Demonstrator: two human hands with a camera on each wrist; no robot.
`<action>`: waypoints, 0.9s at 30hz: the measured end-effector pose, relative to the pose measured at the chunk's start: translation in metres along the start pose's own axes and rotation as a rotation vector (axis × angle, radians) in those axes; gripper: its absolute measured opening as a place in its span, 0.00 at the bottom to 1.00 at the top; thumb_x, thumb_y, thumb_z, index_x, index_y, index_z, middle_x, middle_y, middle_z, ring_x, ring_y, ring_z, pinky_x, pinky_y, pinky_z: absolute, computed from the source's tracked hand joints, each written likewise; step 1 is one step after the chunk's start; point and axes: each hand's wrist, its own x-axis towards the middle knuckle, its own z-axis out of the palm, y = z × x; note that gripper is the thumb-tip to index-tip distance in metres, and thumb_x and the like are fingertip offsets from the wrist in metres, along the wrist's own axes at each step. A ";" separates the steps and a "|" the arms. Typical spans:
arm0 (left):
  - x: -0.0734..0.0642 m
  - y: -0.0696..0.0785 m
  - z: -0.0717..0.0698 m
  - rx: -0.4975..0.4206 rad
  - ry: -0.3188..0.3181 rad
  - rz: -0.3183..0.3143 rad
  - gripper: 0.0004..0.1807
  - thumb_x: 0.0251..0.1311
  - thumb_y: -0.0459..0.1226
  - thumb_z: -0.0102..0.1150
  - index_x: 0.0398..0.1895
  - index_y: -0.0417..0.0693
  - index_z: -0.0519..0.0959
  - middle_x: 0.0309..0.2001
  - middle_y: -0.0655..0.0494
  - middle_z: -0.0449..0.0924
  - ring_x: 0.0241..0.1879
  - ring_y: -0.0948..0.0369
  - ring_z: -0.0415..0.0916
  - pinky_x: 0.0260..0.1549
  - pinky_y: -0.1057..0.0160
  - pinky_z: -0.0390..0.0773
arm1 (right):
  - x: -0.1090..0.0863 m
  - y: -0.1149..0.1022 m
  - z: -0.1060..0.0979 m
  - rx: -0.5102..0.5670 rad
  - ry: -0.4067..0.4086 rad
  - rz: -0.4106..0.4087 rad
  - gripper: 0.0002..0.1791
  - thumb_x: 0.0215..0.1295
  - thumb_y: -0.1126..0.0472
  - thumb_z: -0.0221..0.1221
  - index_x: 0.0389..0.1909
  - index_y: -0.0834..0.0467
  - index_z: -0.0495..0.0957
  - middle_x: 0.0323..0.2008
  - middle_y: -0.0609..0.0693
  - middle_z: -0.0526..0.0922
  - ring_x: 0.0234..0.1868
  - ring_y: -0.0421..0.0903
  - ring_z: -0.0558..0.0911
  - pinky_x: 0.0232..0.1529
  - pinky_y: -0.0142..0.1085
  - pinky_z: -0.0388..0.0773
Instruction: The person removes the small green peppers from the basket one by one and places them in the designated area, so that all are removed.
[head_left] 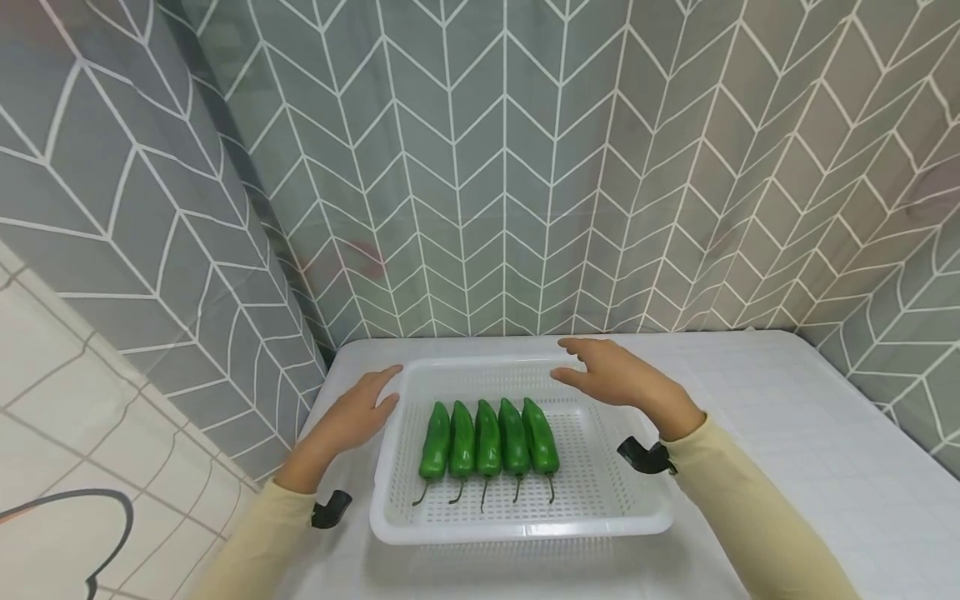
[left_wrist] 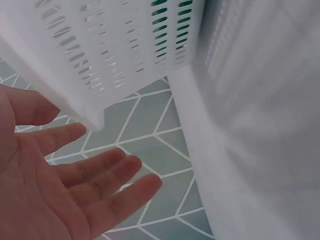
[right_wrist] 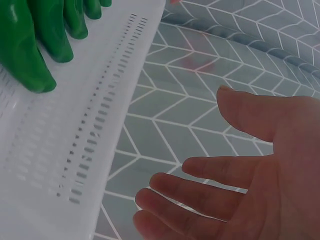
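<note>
A white perforated plastic basket [head_left: 525,531] sits in the middle of the white-covered table. Several green peppers [head_left: 488,442] lie side by side in it, stems toward the person. At the basket's left rim is my left hand [head_left: 356,417], fingers extended and holding nothing. In the left wrist view its fingertips [left_wrist: 75,131] come right up to the basket's outer edge. My right hand [head_left: 611,372] hovers by the back right corner, thumb and fingers apart with nothing between them. The right wrist view shows that palm [right_wrist: 250,195] beside the basket wall [right_wrist: 115,140], away from the peppers.
The white tablecloth [head_left: 765,417] extends to the right of the basket. A grey curtain with white zigzag lines [head_left: 525,167] hangs behind the table and along both sides. White floor tiles [head_left: 67,400] show at the lower left. Small black devices [head_left: 647,455] are strapped to the wrists.
</note>
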 end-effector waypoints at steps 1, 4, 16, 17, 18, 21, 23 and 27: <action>0.000 -0.001 0.002 -0.015 -0.005 -0.013 0.28 0.77 0.36 0.46 0.75 0.34 0.60 0.68 0.30 0.65 0.68 0.35 0.64 0.64 0.34 0.65 | 0.001 0.000 0.001 0.001 -0.005 0.001 0.34 0.77 0.50 0.56 0.70 0.72 0.66 0.62 0.68 0.76 0.62 0.64 0.77 0.61 0.58 0.73; -0.001 -0.003 0.010 -0.068 -0.025 -0.042 0.28 0.78 0.36 0.46 0.76 0.36 0.60 0.68 0.31 0.66 0.64 0.36 0.69 0.60 0.35 0.70 | 0.002 0.000 0.005 0.010 -0.030 -0.003 0.34 0.77 0.50 0.55 0.70 0.71 0.65 0.63 0.67 0.76 0.62 0.63 0.77 0.60 0.58 0.73; 0.000 -0.012 0.021 -0.210 -0.064 -0.063 0.27 0.81 0.38 0.37 0.78 0.38 0.55 0.67 0.27 0.66 0.65 0.35 0.68 0.62 0.33 0.67 | 0.012 0.002 0.020 0.034 -0.100 0.029 0.31 0.76 0.53 0.57 0.67 0.72 0.68 0.58 0.68 0.79 0.58 0.62 0.80 0.57 0.55 0.77; 0.000 -0.012 0.021 -0.223 -0.070 -0.064 0.27 0.82 0.38 0.36 0.78 0.39 0.54 0.66 0.27 0.66 0.64 0.35 0.69 0.61 0.34 0.68 | 0.013 0.002 0.021 0.035 -0.106 0.038 0.30 0.76 0.53 0.57 0.67 0.72 0.69 0.57 0.68 0.80 0.56 0.62 0.81 0.56 0.55 0.78; 0.000 -0.012 0.021 -0.237 -0.075 -0.064 0.27 0.82 0.39 0.36 0.79 0.39 0.53 0.66 0.28 0.67 0.63 0.36 0.70 0.61 0.34 0.69 | 0.013 0.003 0.023 0.034 -0.112 0.047 0.30 0.75 0.53 0.57 0.67 0.72 0.69 0.56 0.68 0.80 0.55 0.61 0.82 0.55 0.55 0.78; -0.001 -0.011 0.021 -0.278 -0.089 -0.064 0.27 0.83 0.39 0.33 0.79 0.40 0.50 0.64 0.29 0.69 0.58 0.39 0.76 0.58 0.37 0.73 | 0.014 0.003 0.028 0.031 -0.131 0.079 0.29 0.75 0.54 0.58 0.66 0.71 0.71 0.54 0.66 0.81 0.53 0.60 0.82 0.54 0.54 0.79; -0.001 -0.011 0.022 -0.305 -0.092 -0.063 0.28 0.83 0.39 0.32 0.79 0.39 0.49 0.64 0.29 0.70 0.56 0.41 0.78 0.57 0.38 0.75 | 0.015 0.004 0.031 0.023 -0.140 0.084 0.28 0.74 0.55 0.58 0.65 0.71 0.71 0.53 0.66 0.82 0.54 0.61 0.82 0.55 0.54 0.78; -0.003 -0.010 0.023 -0.367 -0.083 -0.057 0.28 0.83 0.40 0.31 0.80 0.40 0.47 0.64 0.30 0.71 0.56 0.42 0.79 0.57 0.39 0.75 | 0.017 0.004 0.036 0.012 -0.153 0.078 0.26 0.73 0.56 0.60 0.63 0.71 0.73 0.51 0.65 0.83 0.55 0.62 0.81 0.56 0.54 0.78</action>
